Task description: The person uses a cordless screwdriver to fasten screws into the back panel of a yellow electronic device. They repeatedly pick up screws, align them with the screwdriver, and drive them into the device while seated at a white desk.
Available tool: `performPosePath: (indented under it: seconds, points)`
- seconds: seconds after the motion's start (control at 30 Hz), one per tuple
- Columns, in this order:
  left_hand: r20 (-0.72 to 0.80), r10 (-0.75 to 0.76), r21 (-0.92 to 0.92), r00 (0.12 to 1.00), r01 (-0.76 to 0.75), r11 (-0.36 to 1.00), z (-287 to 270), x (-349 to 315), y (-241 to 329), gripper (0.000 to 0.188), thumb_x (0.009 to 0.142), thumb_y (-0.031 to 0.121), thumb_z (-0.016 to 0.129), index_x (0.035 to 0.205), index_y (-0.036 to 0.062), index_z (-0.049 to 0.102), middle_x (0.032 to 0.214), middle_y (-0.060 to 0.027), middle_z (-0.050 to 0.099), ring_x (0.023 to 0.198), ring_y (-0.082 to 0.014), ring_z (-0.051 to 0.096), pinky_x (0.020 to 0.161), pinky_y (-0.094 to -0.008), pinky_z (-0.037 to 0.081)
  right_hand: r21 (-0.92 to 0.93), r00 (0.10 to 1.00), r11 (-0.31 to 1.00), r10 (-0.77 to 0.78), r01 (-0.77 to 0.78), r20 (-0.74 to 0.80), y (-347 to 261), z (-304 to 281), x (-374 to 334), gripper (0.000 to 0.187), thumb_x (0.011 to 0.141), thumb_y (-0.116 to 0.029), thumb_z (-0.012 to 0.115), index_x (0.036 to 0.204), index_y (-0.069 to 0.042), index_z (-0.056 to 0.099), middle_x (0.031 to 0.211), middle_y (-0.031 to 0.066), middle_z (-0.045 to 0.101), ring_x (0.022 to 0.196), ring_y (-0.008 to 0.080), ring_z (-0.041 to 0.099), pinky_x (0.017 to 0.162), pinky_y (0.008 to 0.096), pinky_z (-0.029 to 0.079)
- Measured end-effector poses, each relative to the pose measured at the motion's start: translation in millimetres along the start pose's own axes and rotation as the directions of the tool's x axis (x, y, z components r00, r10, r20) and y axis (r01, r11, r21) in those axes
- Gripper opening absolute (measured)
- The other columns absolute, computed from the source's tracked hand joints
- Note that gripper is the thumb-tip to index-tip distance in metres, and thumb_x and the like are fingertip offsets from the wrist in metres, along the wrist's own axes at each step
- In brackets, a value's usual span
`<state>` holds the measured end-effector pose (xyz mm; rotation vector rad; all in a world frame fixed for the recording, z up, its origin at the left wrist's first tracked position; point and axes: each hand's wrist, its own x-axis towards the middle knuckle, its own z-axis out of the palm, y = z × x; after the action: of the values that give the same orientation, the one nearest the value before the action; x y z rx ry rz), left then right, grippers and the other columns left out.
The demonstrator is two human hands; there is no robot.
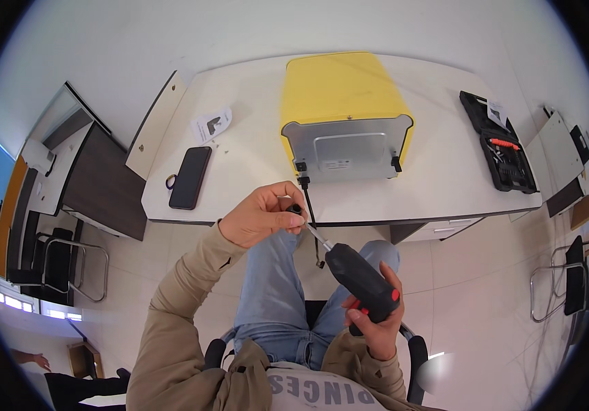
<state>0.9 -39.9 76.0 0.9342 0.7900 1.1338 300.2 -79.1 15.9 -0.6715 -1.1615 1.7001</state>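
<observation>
Off the six o'clock edge of the bench [246, 164], a small black part [296, 208] is being pinched by the left hand [261, 216], while a black powered screwdriver [361, 279] is being gripped by the right hand [381, 314], toward five o'clock, its shaft [318, 234] being aimed between ten and eleven at the part. With fingertips [287, 220] being held near the tip, a nick is being risked should it slip. Through a loosened pinch, a drop to the floor [466, 322] is being risked; likewise snagging, as a black cord [309, 201] is being hung beside the shaft below the yellow box [346, 89], toward one o'clock.
</observation>
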Motion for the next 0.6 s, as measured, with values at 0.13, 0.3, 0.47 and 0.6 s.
performPosePath:
  seconds: [0.13,0.3,0.47,0.6]
  points:
    - [-0.018,-0.012,0.047,1.000,0.013,0.999,0.9,-1.0,1.9,0.021,0.090,0.001,0.068,0.109,0.0036,0.057,0.098,-0.0084,0.065,0.085,-0.0136,0.061,0.078,-0.0271,0.051,-0.004,1.000,1.000,0.013,-0.013,0.001,-0.8,0.2,-0.4,0.089,0.079,0.005,0.077,0.153,-0.001,0.028,0.094,0.0182,0.071,0.072,0.0170,0.069,0.060,0.0266,0.057]
    - [0.019,-0.005,0.142,1.000,0.002,0.990,-0.7,-0.9,2.4,0.020,0.089,0.000,0.069,0.106,0.0031,0.059,0.096,-0.0085,0.067,0.085,-0.0144,0.064,0.076,-0.0270,0.052,-0.015,1.000,1.000,0.016,-0.016,0.010,-0.2,0.4,-0.4,0.089,0.079,0.005,0.077,0.153,-0.002,0.028,0.093,0.0176,0.071,0.071,0.0162,0.068,0.060,0.0264,0.056]
    - [0.025,-0.021,0.169,0.999,0.017,0.986,1.7,0.9,4.4,0.019,0.090,0.002,0.069,0.107,0.0031,0.059,0.096,-0.0084,0.067,0.086,-0.0142,0.065,0.076,-0.0263,0.053,0.017,1.000,1.000,0.010,-0.010,0.009,-0.8,-1.4,-1.0,0.088,0.080,0.005,0.077,0.153,-0.002,0.028,0.093,0.0182,0.070,0.072,0.0168,0.068,0.060,0.0270,0.056]
    - [0.025,-0.025,0.137,0.999,0.022,0.990,-0.1,1.8,2.5,0.020,0.091,0.004,0.068,0.108,0.0033,0.058,0.097,-0.0080,0.066,0.086,-0.0138,0.065,0.076,-0.0258,0.053,0.028,1.000,1.000,0.011,-0.011,0.005,-1.1,-2.3,-2.1,0.088,0.080,0.005,0.076,0.153,-0.002,0.028,0.094,0.0185,0.070,0.072,0.0173,0.068,0.061,0.0275,0.056]
